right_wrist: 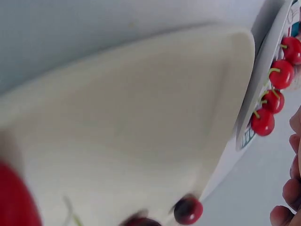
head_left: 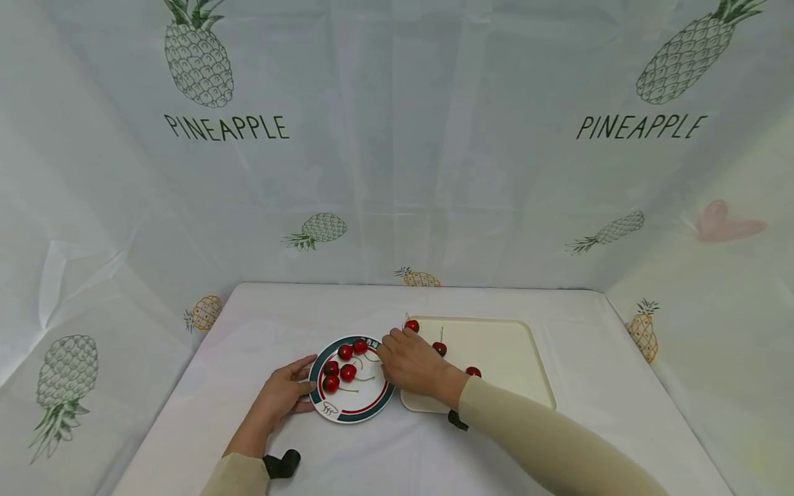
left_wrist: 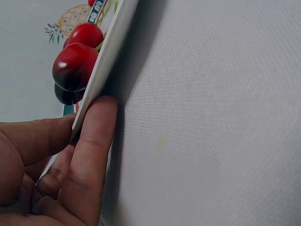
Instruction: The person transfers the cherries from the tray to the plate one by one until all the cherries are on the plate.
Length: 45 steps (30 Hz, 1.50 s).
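My left hand [head_left: 282, 393] grips the left rim of a round plate [head_left: 366, 411] with a dark green band, thumb above and fingers underneath in the left wrist view. Several red cherries [head_left: 348, 373] with green stems lie on the plate's left and upper part. Over the plate's right edge, my right hand [head_left: 409, 362] is bent, fingertips close together near a cherry stem. Whether those fingertips pinch anything is hidden. To the right is a cream tray [right_wrist: 141, 103] with cherries; one dark red cherry [right_wrist: 188, 209] lies near its edge in the right wrist view.
The cream tray lies close beside the plate, partly under my right forearm. Three cherries show around its left part, one cherry [head_left: 412, 325] at the far left corner. A white cloth [head_left: 397, 455] covers the table, and a pineapple-print curtain [head_left: 397, 172] hangs behind.
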{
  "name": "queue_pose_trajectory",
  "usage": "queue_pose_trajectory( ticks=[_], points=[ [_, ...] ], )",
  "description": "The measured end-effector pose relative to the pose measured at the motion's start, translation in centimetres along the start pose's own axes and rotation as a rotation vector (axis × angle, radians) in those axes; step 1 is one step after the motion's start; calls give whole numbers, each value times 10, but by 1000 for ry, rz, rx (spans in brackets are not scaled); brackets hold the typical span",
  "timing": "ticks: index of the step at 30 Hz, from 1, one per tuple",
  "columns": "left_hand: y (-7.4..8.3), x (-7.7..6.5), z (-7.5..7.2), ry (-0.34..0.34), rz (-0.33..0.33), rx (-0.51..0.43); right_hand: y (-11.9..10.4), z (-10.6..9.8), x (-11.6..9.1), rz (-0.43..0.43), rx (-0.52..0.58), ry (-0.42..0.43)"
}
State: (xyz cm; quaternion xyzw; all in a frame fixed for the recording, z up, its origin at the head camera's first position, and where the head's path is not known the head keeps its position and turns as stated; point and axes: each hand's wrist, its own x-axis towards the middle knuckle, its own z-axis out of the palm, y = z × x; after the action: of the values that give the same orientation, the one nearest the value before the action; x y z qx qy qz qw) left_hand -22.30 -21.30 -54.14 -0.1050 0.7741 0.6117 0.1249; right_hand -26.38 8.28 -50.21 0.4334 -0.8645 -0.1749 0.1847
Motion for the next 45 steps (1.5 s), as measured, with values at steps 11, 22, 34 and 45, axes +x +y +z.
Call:
queue_pose_trajectory(
  ticks=[11,22,34,45],
  points=[
    [-1,0,0,0,6,-1,33,3,-10,18,-56,25],
    [-1,1,0,-3,-6,-22,62,15,-29,46,-72,32],
    [-1,1,-1,3,0,-18,103,30,-59,66,-58,-38],
    [0,-2,-1,9,0,-12,102,42,-64,41,6,-99]
  ],
)
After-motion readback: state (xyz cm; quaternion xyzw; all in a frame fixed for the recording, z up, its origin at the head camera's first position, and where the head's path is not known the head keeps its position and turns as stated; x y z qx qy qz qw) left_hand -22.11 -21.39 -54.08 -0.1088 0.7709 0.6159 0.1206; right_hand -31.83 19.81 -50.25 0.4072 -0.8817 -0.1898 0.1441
